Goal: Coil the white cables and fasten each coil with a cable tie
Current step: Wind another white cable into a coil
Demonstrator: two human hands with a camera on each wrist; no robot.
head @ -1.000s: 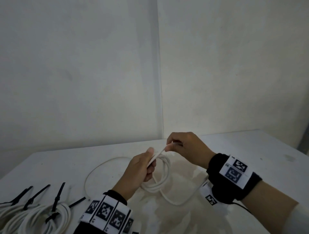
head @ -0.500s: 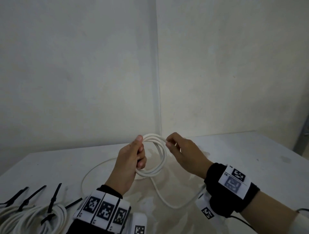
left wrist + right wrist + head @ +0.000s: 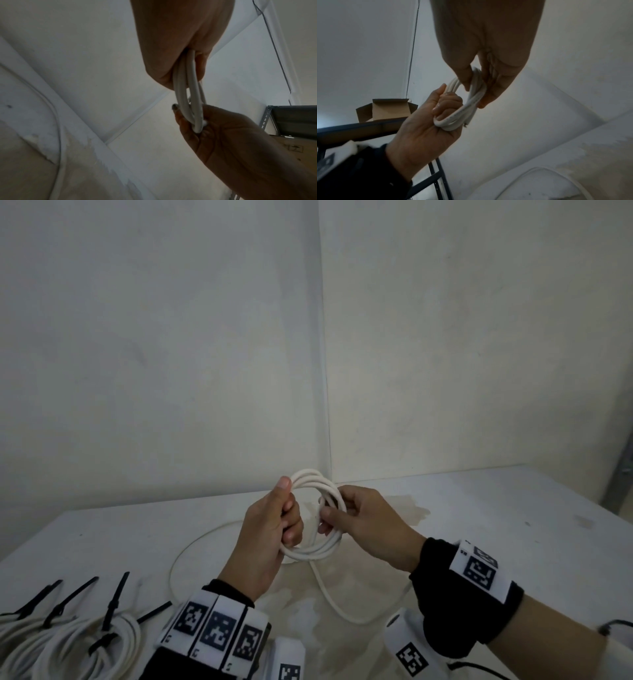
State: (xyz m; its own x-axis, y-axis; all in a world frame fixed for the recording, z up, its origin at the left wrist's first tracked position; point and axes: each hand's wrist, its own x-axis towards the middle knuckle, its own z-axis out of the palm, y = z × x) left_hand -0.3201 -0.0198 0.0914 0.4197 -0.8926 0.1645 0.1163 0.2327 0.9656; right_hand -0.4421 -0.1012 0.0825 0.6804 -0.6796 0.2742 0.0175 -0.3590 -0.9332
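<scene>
A white cable coil (image 3: 313, 553) of a few loops is held upright above the table, in front of the wall corner. My left hand (image 3: 287, 508) grips the coil's left side, thumb up on top of the loops and fingers curled through them. My right hand (image 3: 329, 518) pinches the right side of the coil (image 3: 471, 97) between thumb and fingers. In the left wrist view the loops (image 3: 181, 94) run from my left fist down into my right hand (image 3: 223, 135). The cable's loose tail (image 3: 329, 594) drops from the coil and curves over the table (image 3: 513, 508).
Finished white coils (image 3: 68, 642) bound with black cable ties (image 3: 113, 604) lie at the front left, one loose black tie (image 3: 154, 611) beside them. Walls meet right behind the table. A cardboard box (image 3: 385, 111) sits on a dark metal shelf (image 3: 359, 129) to the left.
Both hands have raised the coil off the table and turned it upright. My right hand has moved from a single strand near the left hand to pinching the coil's right side.
</scene>
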